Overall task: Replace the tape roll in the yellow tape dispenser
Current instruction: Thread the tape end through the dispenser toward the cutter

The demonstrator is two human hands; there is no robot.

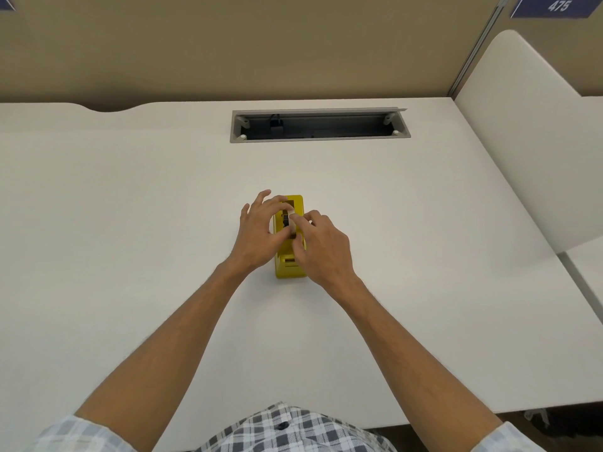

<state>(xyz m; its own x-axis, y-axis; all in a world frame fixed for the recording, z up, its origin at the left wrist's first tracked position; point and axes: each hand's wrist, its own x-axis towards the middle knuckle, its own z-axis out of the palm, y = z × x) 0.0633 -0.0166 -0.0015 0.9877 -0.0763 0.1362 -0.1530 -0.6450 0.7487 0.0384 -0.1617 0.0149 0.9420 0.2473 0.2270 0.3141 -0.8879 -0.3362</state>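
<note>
A yellow tape dispenser [288,267] stands on the white desk [130,207], its long axis pointing away from me. A white tape roll [290,220] with a dark hub sits in its top slot. My left hand [259,230] pinches the roll from the left side with thumb and fingers. On the right side, my right hand [321,246] holds the roll with its fingertips, covering the middle of the dispenser. The dispenser's near end with its cutter slot shows between my wrists.
An open grey cable tray [319,125] is recessed into the desk at the back. A beige partition wall rises behind it. A white rounded divider panel [528,141] stands at the right. The desk's front edge is near my checked shirt.
</note>
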